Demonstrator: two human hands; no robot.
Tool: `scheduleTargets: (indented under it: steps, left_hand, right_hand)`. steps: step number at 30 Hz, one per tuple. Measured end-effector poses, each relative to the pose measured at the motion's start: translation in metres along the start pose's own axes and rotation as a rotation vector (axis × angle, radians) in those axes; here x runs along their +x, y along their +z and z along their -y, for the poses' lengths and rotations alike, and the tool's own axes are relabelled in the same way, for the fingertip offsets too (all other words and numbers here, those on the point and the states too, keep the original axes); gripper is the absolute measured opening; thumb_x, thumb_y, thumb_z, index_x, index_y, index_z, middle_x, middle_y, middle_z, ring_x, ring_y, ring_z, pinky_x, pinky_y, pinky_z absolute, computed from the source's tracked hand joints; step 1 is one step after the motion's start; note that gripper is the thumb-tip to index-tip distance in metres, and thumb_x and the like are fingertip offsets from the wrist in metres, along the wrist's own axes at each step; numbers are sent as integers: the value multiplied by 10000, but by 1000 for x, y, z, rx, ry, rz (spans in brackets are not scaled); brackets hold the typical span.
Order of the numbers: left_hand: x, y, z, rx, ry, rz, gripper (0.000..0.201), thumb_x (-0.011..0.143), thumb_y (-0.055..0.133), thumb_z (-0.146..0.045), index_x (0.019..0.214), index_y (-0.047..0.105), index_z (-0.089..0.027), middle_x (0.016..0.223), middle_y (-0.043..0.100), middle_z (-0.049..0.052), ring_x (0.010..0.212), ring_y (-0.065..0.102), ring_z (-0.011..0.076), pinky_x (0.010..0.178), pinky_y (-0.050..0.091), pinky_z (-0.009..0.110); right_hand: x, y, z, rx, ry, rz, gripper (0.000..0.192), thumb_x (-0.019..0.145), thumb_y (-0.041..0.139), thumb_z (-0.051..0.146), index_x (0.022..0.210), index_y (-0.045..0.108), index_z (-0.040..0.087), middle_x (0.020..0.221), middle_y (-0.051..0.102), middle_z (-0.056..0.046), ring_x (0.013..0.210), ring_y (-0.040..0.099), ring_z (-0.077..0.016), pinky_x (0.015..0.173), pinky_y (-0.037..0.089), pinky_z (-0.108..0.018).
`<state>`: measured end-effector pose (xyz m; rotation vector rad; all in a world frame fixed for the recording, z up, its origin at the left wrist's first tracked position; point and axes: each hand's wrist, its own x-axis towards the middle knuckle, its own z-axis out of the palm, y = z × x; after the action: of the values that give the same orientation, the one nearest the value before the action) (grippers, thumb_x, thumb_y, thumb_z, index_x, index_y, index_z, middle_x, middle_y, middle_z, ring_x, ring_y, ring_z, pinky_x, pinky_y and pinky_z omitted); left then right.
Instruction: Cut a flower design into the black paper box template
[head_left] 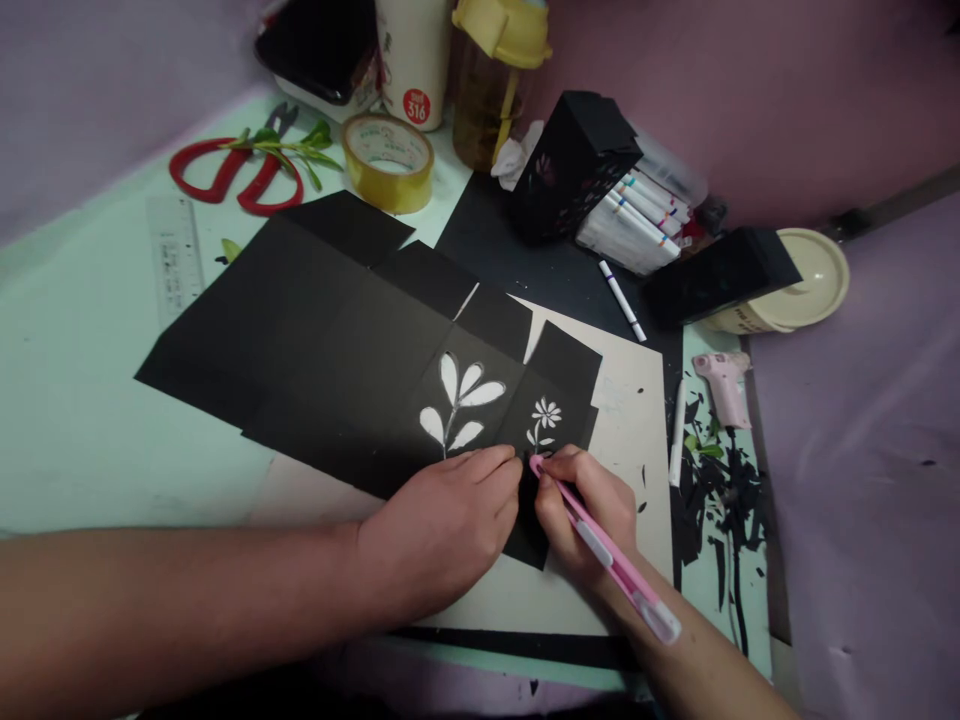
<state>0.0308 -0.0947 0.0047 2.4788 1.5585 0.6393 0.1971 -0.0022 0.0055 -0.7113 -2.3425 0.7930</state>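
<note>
A large sheet of black paper (315, 330) lies unfolded on the table, with a cut-out leaf sprig (457, 405) and a small cut-out flower (544, 420) showing white through it. My left hand (442, 530) lies flat on the paper's near edge, pressing it down just below the leaf sprig. My right hand (581, 505) grips a pink craft knife (600, 545) like a pen, its tip touching the paper right under the small flower. A cream board (630, 440) lies under the paper.
Red scissors (232, 170), a clear ruler (176, 255) and a tape roll (388, 160) lie at the back left. A black cut-out box (574, 165), a marker set (634, 215), a loose marker (622, 300), a pink glue gun (724, 385) and black scraps (720, 500) fill the right.
</note>
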Motion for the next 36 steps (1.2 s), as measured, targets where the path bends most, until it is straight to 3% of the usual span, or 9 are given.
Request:
scheduleTargets:
  steps: [6,12,17,28,36]
  left_hand:
    - [-1,1,0,9,7,23,252,919,407,-88,1049,622,-91,1109,675,149,1112,600,254,957,528,408]
    - [-1,-1,-1,43,25,35,254,914,414,-92,1070,616,-86,1129,675,154,1123,604,254,965,522,404]
    - [-1,-2,-1,123,72,57,258,900,433,-102,1038,646,-53,1117,687,164,1121,614,271,1000,512,399]
    - [-1,-5,-1,212,95,-21,326,885,412,-75,1082,661,-4,1146,695,177,1114,646,266,1022,511,363]
    - [-2,-7,-2,156,55,-21,337,901,401,-87,1095,668,-15,1189,684,178,1139,638,270,1025,508,361]
  right_hand:
    - [0,-3,-2,-35,-49,24,178,831,535,39,845,526,216,702,581,-5,561,538,-124,515,444,-257]
    - [3,-7,-9,-79,-203,77,215,833,537,13,849,529,227,697,561,-4,590,539,-137,531,455,-263]
    - [7,-15,-16,-87,-304,200,225,844,549,0,894,534,219,715,546,-11,616,509,-145,539,438,-270]
    - [6,-26,-14,-82,-272,383,225,899,519,-5,791,495,190,717,426,-1,663,355,-138,580,314,-292]
    - [4,-31,-15,-104,-271,423,302,903,530,5,710,406,202,715,377,7,671,315,-136,580,268,-301]
